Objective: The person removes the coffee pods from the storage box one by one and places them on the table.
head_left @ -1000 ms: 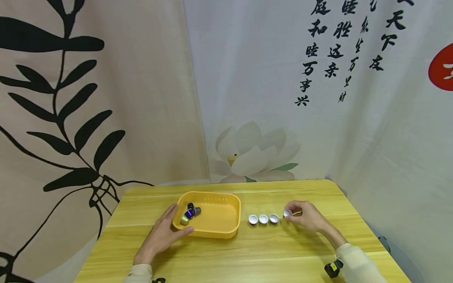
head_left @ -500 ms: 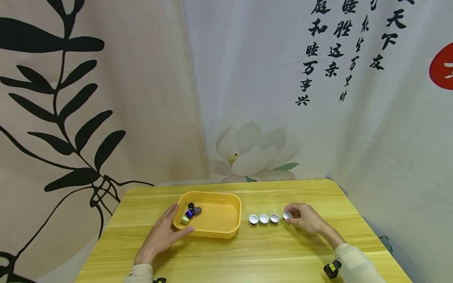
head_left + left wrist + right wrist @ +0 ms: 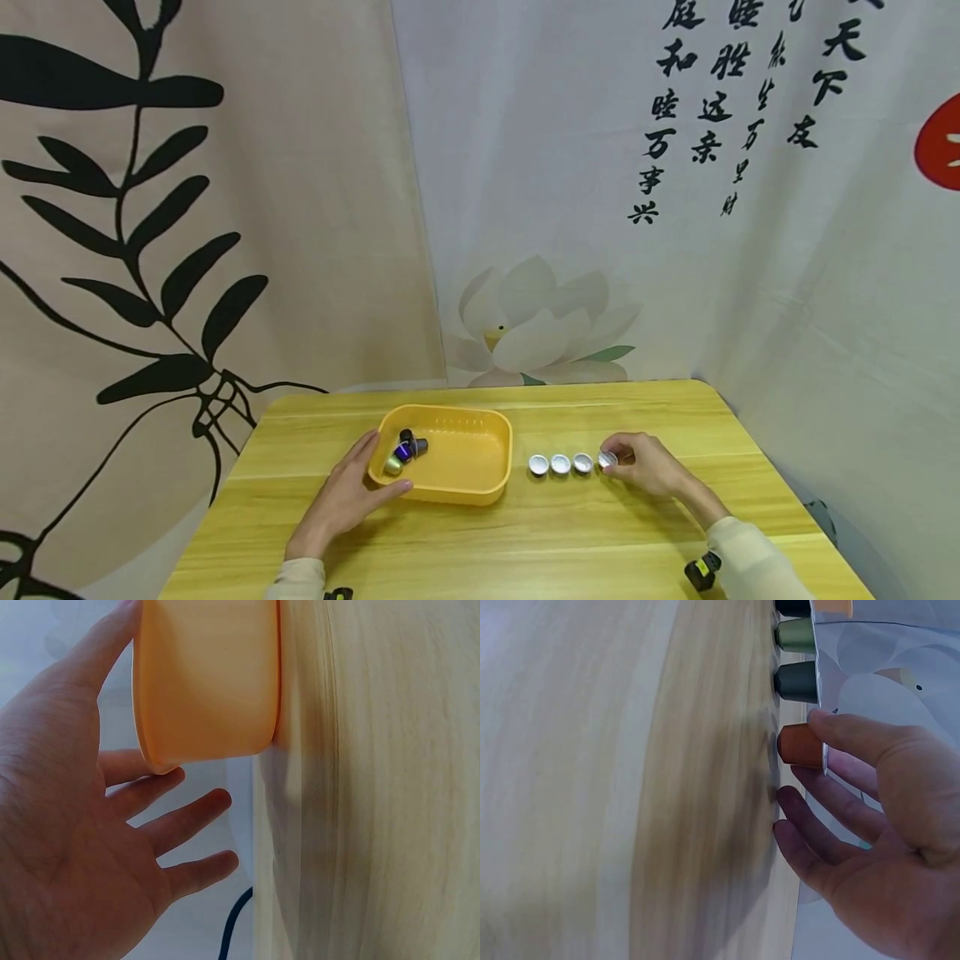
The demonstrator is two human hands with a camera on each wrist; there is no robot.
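My right hand (image 3: 651, 465) pinches an orange-brown coffee capsule (image 3: 799, 745) between thumb and fingers, its silver lid up and its narrow end at the tabletop. To its left, three more capsules (image 3: 560, 465) stand lid-up in a row; from the right wrist view their bodies are dark grey (image 3: 798, 682), green (image 3: 796, 635) and near-black (image 3: 792, 607). My left hand (image 3: 347, 496) rests around the left end of a yellow tray (image 3: 480, 497), thumb along the near side and fairly straight fingers at the rim. Several capsules (image 3: 403, 452), among them purple, gold-green and dark ones, lie at the tray's left end.
A light wooden table (image 3: 525, 550) carries everything. Behind it hangs a pale curtain (image 3: 322, 208) printed with leaves, a lotus and writing. A dark cable (image 3: 236, 919) shows past the table edge in the left wrist view.
My right hand has lowered slightly, and the capsule in it has gone from tilted to upright at the end of the row. My left hand and the tray stay put.
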